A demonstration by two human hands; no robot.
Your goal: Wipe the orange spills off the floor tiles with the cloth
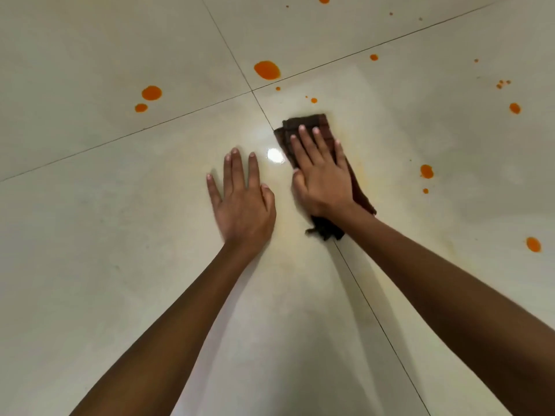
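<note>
A dark brown cloth (pixel 318 124) lies flat on the pale floor tiles (pixel 105 265), and my right hand (pixel 321 172) presses on it with straight fingers. My left hand (pixel 243 199) rests flat on the bare tile just left of the cloth. Orange spills dot the floor: a big blob (pixel 267 69) beyond the cloth, two spots (pixel 151 92) at the far left, a spot (pixel 426 171) to the right of the cloth and another (pixel 533 244) near the right edge. A faint yellowish smear surrounds the cloth.
Dark grout lines (pixel 375 313) cross under the cloth and run off in all directions. Small orange specks (pixel 503 83) are scattered at the far right and top. A bright light reflection (pixel 274 154) shines on the tile between my hands.
</note>
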